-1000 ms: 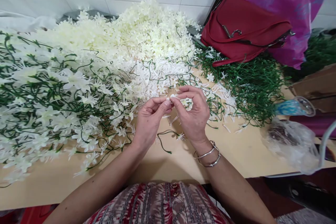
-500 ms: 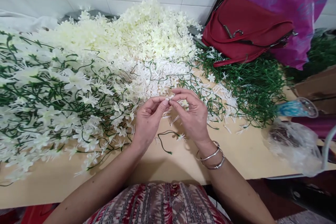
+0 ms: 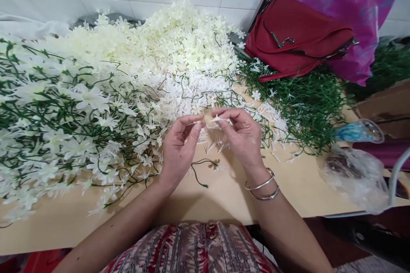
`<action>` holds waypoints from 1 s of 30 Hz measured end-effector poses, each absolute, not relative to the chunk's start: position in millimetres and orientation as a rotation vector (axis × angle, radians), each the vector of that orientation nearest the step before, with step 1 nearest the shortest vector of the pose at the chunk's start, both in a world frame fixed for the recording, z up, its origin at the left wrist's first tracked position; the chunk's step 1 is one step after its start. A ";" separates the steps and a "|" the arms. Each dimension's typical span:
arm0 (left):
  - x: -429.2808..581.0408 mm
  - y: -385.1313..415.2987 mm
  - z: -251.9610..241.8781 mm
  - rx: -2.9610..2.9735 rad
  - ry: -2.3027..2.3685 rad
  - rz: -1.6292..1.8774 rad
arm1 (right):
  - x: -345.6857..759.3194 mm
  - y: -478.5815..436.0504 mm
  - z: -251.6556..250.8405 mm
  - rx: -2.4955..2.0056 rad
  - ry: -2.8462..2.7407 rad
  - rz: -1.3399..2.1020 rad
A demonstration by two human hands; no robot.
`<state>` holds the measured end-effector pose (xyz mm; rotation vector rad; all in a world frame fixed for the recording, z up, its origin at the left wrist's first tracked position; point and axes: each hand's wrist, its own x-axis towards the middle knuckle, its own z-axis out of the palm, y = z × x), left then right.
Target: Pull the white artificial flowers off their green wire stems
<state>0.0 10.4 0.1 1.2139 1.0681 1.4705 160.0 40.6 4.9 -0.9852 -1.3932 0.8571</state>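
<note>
My right hand (image 3: pixel 241 136) pinches a small white artificial flower piece (image 3: pixel 221 119) between thumb and fingertips above the tan tabletop (image 3: pixel 224 192). My left hand (image 3: pixel 181 147) hovers just to its left with thumb and forefinger curled close together, and I cannot make out anything between them. Both hands sit at the near edge of a heap of white spiky flower centres (image 3: pixel 192 89). A loose green stem (image 3: pixel 201 168) with a small blossom lies on the table under my hands.
A mound of cream petals (image 3: pixel 166 38) lies behind, finished white flower sprays on green stems (image 3: pixel 57 123) at the left, bare green stems (image 3: pixel 301 102) at the right. A red handbag (image 3: pixel 297 38), purple plastic bag (image 3: pixel 352 4) and clear plastic bag (image 3: pixel 355 175) fill the right side.
My two hands have drawn slightly apart. The flower piece pinched between both hands earlier now stays in the right hand, and the left fingers have come off it.
</note>
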 end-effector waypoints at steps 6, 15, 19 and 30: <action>-10.6 10.8 12.6 1.819 1.116 1.175 | 174.5 49.6 2.3 -1.081 -1.288 0.795; -30.3 -16.8 24.1 2.368 0.909 0.324 | 179.2 54.2 1.7 -1.082 -1.281 0.769; -34.2 -28.3 12.9 2.501 0.862 0.138 | 178.1 54.6 -0.8 -1.101 -1.288 0.799; -34.1 -7.6 12.8 1.693 0.947 0.944 | 169.1 45.7 4.9 -1.064 -1.227 1.205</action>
